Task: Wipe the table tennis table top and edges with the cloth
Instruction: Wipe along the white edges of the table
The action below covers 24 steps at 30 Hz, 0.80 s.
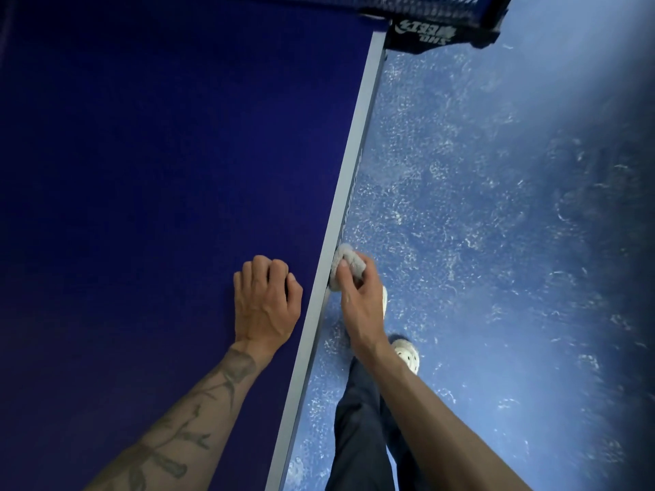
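The dark blue table tennis table [141, 171] fills the left of the view, and its pale side edge [349, 171] runs from the lower middle up to the net. My right hand [359, 295] grips a bunched grey cloth [349, 262] and presses it against the table's side edge, just below the top. My left hand [266, 299] rests on the table top close to the edge, its fingers curled under with nothing in them.
The net and its dark post clamp [436, 26] stand at the top right end of the edge. To the right is a scuffed blue floor [496, 207]. My legs in dark trousers and a white shoe [407, 354] are beside the table.
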Motion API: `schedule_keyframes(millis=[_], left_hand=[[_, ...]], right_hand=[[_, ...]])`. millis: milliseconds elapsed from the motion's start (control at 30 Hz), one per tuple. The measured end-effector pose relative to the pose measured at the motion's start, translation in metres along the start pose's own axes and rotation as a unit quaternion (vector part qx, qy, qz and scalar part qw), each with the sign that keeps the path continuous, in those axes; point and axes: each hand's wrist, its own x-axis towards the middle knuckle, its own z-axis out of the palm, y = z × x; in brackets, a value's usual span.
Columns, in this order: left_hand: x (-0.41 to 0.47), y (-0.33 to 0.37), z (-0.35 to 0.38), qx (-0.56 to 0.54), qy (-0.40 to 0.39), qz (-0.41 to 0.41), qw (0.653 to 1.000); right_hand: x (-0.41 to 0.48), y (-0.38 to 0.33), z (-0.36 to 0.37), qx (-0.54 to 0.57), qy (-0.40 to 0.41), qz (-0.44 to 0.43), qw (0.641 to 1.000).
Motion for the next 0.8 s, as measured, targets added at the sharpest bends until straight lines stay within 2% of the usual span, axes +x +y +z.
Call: schedule_keyframes(millis=[333, 467, 567, 700, 800], left_hand=[[0.17, 0.039, 0.007, -0.028, -0.006, 0.05, 0.998], [0.238, 0.063, 0.015, -0.044, -0.009, 0.041, 0.998], [0.281, 0.078, 0.023, -0.035, -0.01, 0.054, 0.998], [0.307, 0.086, 0.039, -0.032, 0.019, 0.019, 0.999], [0.306, 0.084, 0.043, -0.039, 0.033, 0.018, 0.999]], right_hand=[[0.074, -0.056, 0.02, 0.009, 0.049, -0.056, 0.997], [0.052, -0.043, 0.014, -0.006, 0.035, -0.01, 0.999], [0.076, -0.062, 0.018, -0.006, 0.045, -0.012, 0.999], [0.157, -0.118, 0.028, -0.005, 0.074, -0.073, 0.995], [0.186, -0.132, 0.034, 0.006, 0.096, -0.06, 0.994]])
